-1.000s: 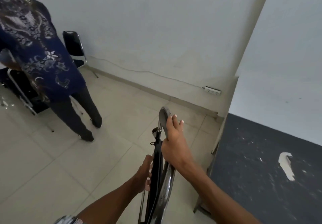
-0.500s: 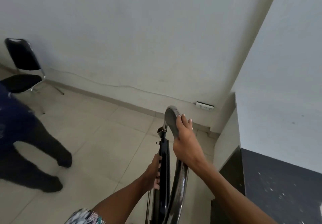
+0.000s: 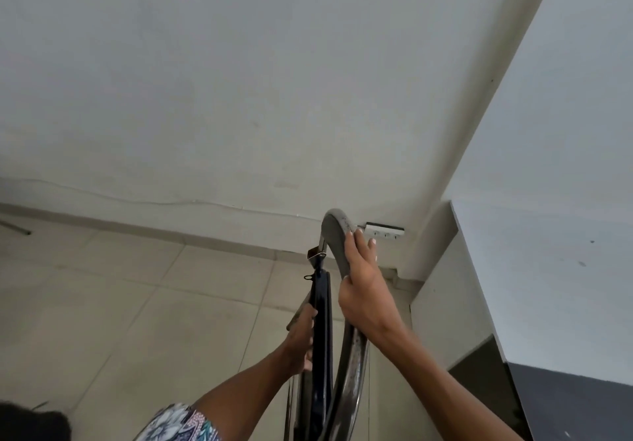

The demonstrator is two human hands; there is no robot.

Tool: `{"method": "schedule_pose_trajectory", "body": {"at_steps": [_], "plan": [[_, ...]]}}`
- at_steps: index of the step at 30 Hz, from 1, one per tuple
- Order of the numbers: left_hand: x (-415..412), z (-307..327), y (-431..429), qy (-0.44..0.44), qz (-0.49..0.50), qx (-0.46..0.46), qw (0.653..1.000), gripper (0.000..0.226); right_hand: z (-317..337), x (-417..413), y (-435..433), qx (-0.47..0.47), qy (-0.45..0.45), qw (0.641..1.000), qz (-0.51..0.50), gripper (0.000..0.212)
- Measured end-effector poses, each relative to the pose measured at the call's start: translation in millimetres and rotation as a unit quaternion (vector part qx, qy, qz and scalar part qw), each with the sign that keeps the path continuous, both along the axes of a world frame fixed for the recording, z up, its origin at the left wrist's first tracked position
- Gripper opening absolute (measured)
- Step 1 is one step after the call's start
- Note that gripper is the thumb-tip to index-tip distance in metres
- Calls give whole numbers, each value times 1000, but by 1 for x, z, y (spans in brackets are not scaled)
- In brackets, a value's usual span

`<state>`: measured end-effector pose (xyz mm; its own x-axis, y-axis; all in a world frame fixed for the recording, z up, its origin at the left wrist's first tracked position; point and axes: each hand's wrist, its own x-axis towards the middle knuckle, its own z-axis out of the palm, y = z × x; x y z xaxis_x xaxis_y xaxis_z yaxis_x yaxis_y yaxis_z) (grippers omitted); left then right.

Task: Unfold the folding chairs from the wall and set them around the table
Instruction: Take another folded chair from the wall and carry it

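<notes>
Chrome-framed folding chair [image 3: 354,365], right hand [image 3: 363,290] gripping its backrest [image 3: 334,231], left hand [image 3: 301,341] clutching the seat [image 3: 322,337], could pinch fingers when opening.

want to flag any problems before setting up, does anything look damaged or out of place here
Two small things. The metal tube of the folded chair looks dull and speckled, possibly rusty, below the right hand. A thin cable sags unevenly along the wall to the power strip.
</notes>
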<state>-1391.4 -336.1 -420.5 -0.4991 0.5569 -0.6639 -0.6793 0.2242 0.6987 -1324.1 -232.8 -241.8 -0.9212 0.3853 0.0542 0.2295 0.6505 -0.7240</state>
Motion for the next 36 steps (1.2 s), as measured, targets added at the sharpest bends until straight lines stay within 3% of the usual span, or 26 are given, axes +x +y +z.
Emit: {"method": "schedule_pose_trajectory", "body": {"at_steps": [5,10,17,25,27,29,36], "plan": [[-71,-12,47,17,-21,-50,998,51,-9,-72,46,-11,-9,1000,-8,82],[-121,-15,74,-19,-27,-68,997,44,-13,-122,76,-16,-24,999,-15,81],[-160,-45,77,-21,-35,-61,997,46,-35,-164,72,-21,-50,998,-33,88],[-194,-39,65,-77,-97,-60,991,49,-41,-202,61,-1,-39,996,-74,80],[-196,-24,63,-44,-124,-59,989,49,-45,-206,53,13,-31,996,-82,79],[-196,-1,63,43,-119,-56,990,37,-49,-210,46,9,-22,995,-92,79],[-185,91,59,274,10,30,961,20,-49,-227,27,64,-30,992,-100,69]]}}
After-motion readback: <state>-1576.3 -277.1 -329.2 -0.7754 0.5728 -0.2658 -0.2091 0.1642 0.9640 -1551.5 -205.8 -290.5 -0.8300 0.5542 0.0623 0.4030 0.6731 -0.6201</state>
